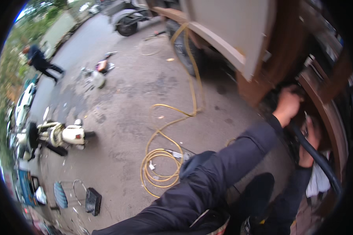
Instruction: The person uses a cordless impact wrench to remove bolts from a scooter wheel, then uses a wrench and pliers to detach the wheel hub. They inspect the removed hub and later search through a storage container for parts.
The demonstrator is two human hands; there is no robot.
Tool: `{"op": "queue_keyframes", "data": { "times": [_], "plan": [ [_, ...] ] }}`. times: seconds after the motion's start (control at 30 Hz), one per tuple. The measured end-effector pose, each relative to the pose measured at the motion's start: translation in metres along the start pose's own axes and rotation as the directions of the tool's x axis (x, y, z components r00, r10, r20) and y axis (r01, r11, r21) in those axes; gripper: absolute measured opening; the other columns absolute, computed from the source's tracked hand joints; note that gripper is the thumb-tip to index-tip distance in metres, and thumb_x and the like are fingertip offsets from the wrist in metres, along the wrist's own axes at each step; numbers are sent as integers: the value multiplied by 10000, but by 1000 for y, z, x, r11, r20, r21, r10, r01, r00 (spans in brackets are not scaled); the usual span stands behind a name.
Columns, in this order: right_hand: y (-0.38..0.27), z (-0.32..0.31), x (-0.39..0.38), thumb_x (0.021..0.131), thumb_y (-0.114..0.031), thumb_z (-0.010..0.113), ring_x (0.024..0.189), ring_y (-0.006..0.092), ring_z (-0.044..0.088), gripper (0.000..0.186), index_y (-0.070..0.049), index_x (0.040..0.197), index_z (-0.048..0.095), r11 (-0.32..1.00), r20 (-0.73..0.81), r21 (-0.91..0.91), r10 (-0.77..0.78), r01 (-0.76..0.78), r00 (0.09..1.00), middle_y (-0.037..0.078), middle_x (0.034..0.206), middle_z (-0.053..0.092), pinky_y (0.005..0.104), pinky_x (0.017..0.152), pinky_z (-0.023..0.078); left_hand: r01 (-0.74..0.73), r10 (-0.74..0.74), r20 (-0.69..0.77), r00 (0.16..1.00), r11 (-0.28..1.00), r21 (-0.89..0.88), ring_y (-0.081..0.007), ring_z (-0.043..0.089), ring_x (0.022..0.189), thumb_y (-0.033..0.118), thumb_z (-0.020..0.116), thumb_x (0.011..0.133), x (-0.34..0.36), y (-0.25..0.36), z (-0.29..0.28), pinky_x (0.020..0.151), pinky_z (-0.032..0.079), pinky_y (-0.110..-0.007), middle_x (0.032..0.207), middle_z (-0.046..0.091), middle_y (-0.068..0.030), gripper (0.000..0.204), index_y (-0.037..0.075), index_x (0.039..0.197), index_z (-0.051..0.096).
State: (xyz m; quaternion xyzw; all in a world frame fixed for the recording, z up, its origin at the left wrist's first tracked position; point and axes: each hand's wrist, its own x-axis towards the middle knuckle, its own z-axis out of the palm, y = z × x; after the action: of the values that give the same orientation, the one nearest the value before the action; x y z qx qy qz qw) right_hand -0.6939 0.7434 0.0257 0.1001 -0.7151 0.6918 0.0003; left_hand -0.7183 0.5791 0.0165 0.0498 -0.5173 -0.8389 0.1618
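Both my arms, in dark sleeves, reach into a dark opening of a vehicle with brown edges (333,121) at the right. My left hand (289,102) is closed at the upper side of the opening, its fingertips lost in shadow. Lower down, my right hand (312,141) is raised with its fingers bent around something small; a small light tip shows by them, too blurred to name. A thick black hose (319,159) runs between my hands and curves down to the right, passing close in front of the right hand.
A yellow hose (161,152) lies coiled on the pavement and rises over the vehicle's wheel (184,51). Tools and a pale container (98,79) lie farther off. To the left are a cream scooter (66,134), a black box (93,201) and a standing person (39,58).
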Motion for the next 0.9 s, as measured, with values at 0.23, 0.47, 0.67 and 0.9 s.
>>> {"op": "queue_keyframes", "data": {
  "times": [0.23, 0.47, 0.67, 0.9],
  "plan": [
    [-1, 13, 5, 1010, -176, 657, 609, 86, 453, 279, 15, 1211, 627, 991, 88, 134, -10, -2, 996, 1, 759, 511, 238, 558, 379, 74, -128, -84, 988, 881, -468, -217, 639, 1012, 27, 552, 989, -4, 1, 2, 913, 549, -382, 1072, 682, -97, 172, -8, 1099, 680],
    [-12, 37, 38, 1024, -176, 618, 600, 97, 453, 170, -32, 1114, 609, 982, 286, 138, 88, -132, 954, 7, 749, 522, 257, 567, 386, 22, -103, -204, 974, 931, -365, -201, 627, 876, 63, 544, 974, -22, 22, -1, 804, 560, -359, 946, 622, -88, 87, 10, 1040, 566],
    [-13, 47, 48, 1029, -165, 602, 587, 103, 447, 126, -39, 1029, 602, 973, 349, 210, 21, -100, 937, 11, 718, 513, 270, 559, 376, 83, -119, -134, 984, 966, -244, -185, 609, 712, 88, 486, 988, -29, 30, -4, 604, 527, -340, 911, 618, -102, 140, 7, 1083, 550],
    [-31, 45, 47, 1049, -155, 582, 571, 95, 424, 123, -40, 1010, 602, 975, 367, 222, -104, 22, 925, 11, 709, 497, 263, 561, 371, 17, 22, 107, 994, 938, -347, -143, 597, 758, 22, 441, 958, -12, 33, -7, 703, 504, -302, 912, 653, -83, 344, -16, 1259, 605]
  ]
}}
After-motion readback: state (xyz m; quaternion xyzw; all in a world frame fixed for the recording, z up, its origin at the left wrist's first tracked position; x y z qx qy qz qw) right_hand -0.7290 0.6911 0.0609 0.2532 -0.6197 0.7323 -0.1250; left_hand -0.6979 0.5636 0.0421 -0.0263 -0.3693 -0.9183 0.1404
